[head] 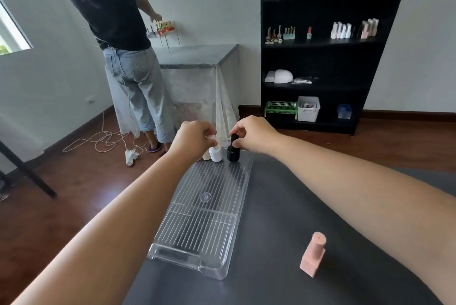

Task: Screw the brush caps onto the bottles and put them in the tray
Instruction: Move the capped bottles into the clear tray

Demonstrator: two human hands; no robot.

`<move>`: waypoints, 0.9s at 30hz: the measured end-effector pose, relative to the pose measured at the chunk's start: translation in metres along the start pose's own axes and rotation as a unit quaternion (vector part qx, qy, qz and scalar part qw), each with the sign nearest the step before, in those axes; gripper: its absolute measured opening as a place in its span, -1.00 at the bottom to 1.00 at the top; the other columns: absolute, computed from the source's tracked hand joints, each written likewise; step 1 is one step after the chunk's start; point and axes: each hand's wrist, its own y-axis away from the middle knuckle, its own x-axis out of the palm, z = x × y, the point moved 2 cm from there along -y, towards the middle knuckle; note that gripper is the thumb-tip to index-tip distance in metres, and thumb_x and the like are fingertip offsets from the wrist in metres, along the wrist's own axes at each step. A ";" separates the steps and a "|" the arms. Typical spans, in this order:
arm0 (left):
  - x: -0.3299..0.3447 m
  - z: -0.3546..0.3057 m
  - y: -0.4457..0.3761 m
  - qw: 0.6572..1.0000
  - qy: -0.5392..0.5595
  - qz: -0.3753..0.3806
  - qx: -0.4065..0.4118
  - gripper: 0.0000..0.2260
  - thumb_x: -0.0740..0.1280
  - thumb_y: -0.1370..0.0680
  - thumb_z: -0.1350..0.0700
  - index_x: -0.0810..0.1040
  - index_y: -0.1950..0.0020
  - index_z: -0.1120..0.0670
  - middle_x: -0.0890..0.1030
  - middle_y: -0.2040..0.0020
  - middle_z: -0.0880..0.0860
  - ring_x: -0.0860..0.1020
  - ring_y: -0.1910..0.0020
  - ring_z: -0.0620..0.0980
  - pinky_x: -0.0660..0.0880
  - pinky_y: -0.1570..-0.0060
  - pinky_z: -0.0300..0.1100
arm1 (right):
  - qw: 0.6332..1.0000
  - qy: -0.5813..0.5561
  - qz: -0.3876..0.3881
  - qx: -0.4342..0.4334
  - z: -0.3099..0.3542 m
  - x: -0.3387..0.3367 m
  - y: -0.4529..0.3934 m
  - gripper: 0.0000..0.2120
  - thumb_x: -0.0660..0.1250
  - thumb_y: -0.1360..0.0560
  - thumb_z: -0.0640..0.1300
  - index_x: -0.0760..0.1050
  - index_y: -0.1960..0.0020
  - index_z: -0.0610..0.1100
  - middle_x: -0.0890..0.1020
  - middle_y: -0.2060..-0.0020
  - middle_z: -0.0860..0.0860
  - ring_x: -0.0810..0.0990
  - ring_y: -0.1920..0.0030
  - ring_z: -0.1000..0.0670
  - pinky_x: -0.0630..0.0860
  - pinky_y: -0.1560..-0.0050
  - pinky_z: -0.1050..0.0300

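Observation:
A clear ribbed plastic tray lies lengthwise on the dark table. At its far end stand a white bottle, a beige bottle partly hidden behind my left wrist, and a black bottle. My left hand pinches the white bottle's cap from above. My right hand grips the black bottle's cap with its fingertips. A pink capped bottle stands alone on the table to the right of the tray's near end.
The dark table ends just beyond the tray, over a wooden floor. A person stands with their back turned at a covered table on the far left. A black shelf unit holds bottles and boxes. Loose cables lie on the floor.

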 end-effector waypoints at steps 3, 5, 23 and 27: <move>0.005 0.003 -0.001 1.000 0.006 -0.006 0.008 -0.80 0.49 -0.42 0.16 0.66 -0.02 0.01 0.63 0.10 -0.03 0.59 0.26 -0.11 0.54 0.40 -0.24 | 1.000 0.018 0.001 -0.011 0.002 0.008 -0.007 -0.75 0.49 -0.41 -0.16 0.64 -0.08 -0.10 0.49 0.31 0.18 0.49 0.22 0.11 0.37 0.21 0.26; 0.006 0.003 0.000 1.000 0.008 -0.009 0.015 -0.82 0.48 -0.42 0.16 0.66 0.00 0.01 0.62 0.11 -0.02 0.61 0.22 -0.07 0.59 0.37 -0.15 | 1.000 0.017 -0.004 -0.008 0.002 0.011 -0.011 -0.77 0.49 -0.41 -0.16 0.64 -0.06 -0.11 0.49 0.34 0.18 0.50 0.24 0.09 0.45 0.17 0.19; -0.026 -0.008 0.103 0.992 0.062 -0.072 0.087 -0.83 0.45 -0.45 0.08 0.64 -0.04 -0.03 0.62 -0.01 -0.15 0.56 -0.02 -0.17 0.50 -0.07 -0.19 | 0.998 -0.061 0.002 -0.009 0.002 -0.022 0.055 -0.69 0.40 -0.48 0.03 0.53 -0.22 0.08 0.65 0.12 0.01 0.58 0.15 0.11 0.48 0.13 0.25; -0.028 0.003 0.155 0.996 0.039 -0.044 0.066 -0.82 0.43 -0.49 -0.04 0.64 -0.07 -0.08 0.59 -0.04 -0.22 0.55 0.08 -0.18 0.46 -0.07 -0.18 | 0.983 -0.152 0.105 -0.018 -0.011 -0.047 0.117 -0.85 0.45 -0.46 -0.03 0.64 -0.03 0.11 0.67 0.13 0.01 0.59 0.15 0.14 0.51 0.03 0.21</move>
